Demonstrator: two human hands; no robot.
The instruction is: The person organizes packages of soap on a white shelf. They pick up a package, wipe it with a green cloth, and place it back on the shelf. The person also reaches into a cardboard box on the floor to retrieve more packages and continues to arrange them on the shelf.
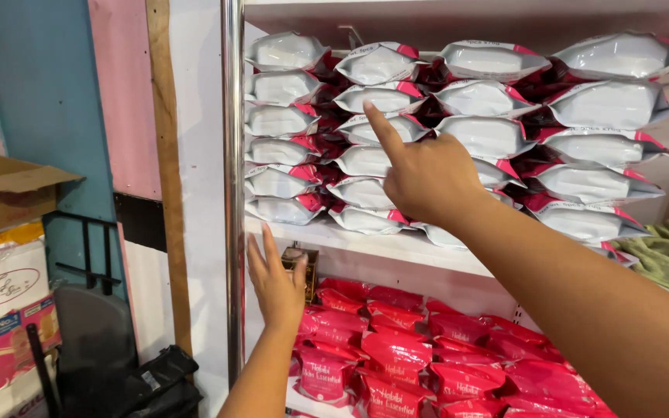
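White pouches (458, 116) above red packets (427, 364)

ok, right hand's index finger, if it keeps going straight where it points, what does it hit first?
Probably the white-and-red packet in the second stack on the upper shelf. The right hand has its fingertip right at that packet's front edge; one view cannot tell whether they already touch.

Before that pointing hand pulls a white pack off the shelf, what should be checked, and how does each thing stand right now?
1. Right hand free to grasp: ok, it holds nothing, index finger extended at the white packs.
2. Left hand free: ok, open near the upper shelf edge.
3. Stacks tidy: ok, four columns lie in even rows.
4. Red packs below out of the way: ok.
5. Fingertip touching a pack: cannot tell.
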